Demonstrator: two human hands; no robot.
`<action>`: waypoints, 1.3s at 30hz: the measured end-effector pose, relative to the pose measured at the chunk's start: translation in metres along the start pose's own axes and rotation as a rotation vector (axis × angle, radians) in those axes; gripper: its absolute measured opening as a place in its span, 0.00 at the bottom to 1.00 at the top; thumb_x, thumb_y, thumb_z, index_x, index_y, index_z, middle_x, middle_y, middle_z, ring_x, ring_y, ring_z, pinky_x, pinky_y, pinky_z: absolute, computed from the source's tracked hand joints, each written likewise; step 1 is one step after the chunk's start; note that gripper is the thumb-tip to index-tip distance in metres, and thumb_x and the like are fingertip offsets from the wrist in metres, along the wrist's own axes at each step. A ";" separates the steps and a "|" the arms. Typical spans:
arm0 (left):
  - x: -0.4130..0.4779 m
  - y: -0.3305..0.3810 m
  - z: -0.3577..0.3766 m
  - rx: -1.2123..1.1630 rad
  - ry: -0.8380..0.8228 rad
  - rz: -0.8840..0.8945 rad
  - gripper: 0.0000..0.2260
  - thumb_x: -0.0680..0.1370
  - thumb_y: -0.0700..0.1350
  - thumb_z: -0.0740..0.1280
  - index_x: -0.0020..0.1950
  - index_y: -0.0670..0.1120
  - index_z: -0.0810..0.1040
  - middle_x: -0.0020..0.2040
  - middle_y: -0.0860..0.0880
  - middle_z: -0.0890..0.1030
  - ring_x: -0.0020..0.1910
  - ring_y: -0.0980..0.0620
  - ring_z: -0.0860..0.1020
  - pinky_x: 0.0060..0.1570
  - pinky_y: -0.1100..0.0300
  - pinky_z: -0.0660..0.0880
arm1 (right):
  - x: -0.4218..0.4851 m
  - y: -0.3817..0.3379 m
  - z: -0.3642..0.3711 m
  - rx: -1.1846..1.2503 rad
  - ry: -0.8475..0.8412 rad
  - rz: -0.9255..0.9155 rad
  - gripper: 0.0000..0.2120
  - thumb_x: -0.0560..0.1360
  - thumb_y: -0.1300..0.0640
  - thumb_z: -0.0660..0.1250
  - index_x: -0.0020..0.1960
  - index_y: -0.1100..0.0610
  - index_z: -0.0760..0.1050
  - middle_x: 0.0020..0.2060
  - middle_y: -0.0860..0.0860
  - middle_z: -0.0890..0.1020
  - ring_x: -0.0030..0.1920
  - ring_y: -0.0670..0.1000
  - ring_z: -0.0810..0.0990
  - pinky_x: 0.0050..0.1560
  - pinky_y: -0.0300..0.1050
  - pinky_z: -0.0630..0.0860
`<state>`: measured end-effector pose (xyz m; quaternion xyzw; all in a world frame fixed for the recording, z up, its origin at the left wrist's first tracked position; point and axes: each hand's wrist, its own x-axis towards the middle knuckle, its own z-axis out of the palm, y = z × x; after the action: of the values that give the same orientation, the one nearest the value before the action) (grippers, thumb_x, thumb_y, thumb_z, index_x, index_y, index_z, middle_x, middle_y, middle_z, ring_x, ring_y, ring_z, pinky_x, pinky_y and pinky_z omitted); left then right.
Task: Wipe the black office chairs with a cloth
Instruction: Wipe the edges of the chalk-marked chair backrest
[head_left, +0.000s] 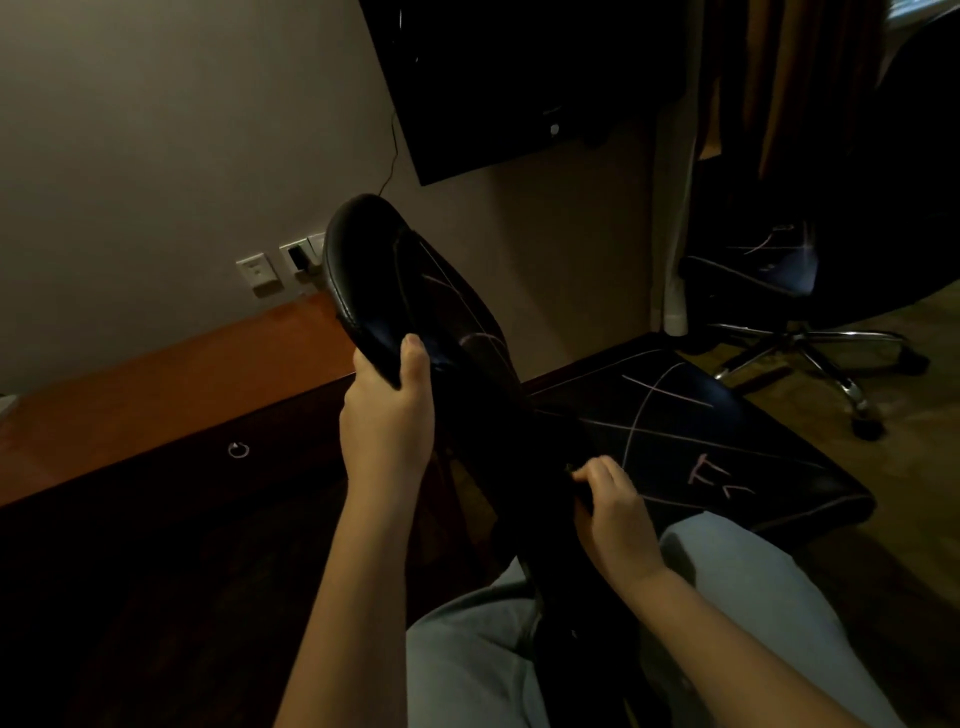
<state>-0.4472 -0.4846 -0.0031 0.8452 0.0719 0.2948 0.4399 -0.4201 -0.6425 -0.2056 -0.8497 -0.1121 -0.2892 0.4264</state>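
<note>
Between grey-trousered knees (753, 597), black office chair's backrest (363, 270) tilted close. Brace firmly with left hand (387, 415), fingers clamped on top edge. Right hand (618, 514) fingers curled at side edge; cloth indiscernible. Wipe along seams.

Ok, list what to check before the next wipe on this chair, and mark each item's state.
1. Chair steadied: ok. The left hand grips the edge of the backrest.
2. Cloth in the right hand: cannot tell. Its fingers curl against something dark low on the backrest.
3. Seat within reach: ok. It lies just beside the right hand.
4. Light good enough to spot dirt: not ok. The room is dim and the black surfaces blend together.
5. Second chair located for later: ok. It stands at the back right.
</note>
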 end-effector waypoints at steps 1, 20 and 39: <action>-0.001 0.000 0.000 -0.004 -0.001 0.001 0.20 0.82 0.55 0.55 0.70 0.46 0.68 0.47 0.58 0.71 0.46 0.58 0.72 0.38 0.69 0.65 | -0.004 0.003 -0.002 0.018 -0.017 0.038 0.14 0.72 0.72 0.69 0.46 0.53 0.73 0.42 0.45 0.73 0.42 0.46 0.77 0.43 0.35 0.70; -0.001 -0.002 0.001 -0.005 0.002 0.004 0.19 0.82 0.55 0.55 0.70 0.48 0.68 0.43 0.63 0.71 0.40 0.67 0.69 0.38 0.68 0.66 | 0.053 -0.065 0.001 0.160 0.167 -0.210 0.05 0.73 0.64 0.71 0.47 0.62 0.76 0.42 0.54 0.76 0.43 0.49 0.74 0.45 0.37 0.72; -0.002 0.001 0.001 0.007 0.021 -0.013 0.20 0.82 0.55 0.55 0.69 0.45 0.69 0.42 0.61 0.70 0.38 0.64 0.69 0.37 0.69 0.65 | 0.074 -0.121 -0.026 0.304 0.191 -0.283 0.09 0.74 0.64 0.68 0.54 0.62 0.80 0.50 0.53 0.82 0.52 0.46 0.79 0.57 0.35 0.75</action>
<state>-0.4482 -0.4870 -0.0034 0.8431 0.0830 0.3009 0.4379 -0.4230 -0.5932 -0.0703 -0.7203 -0.2316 -0.4052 0.5133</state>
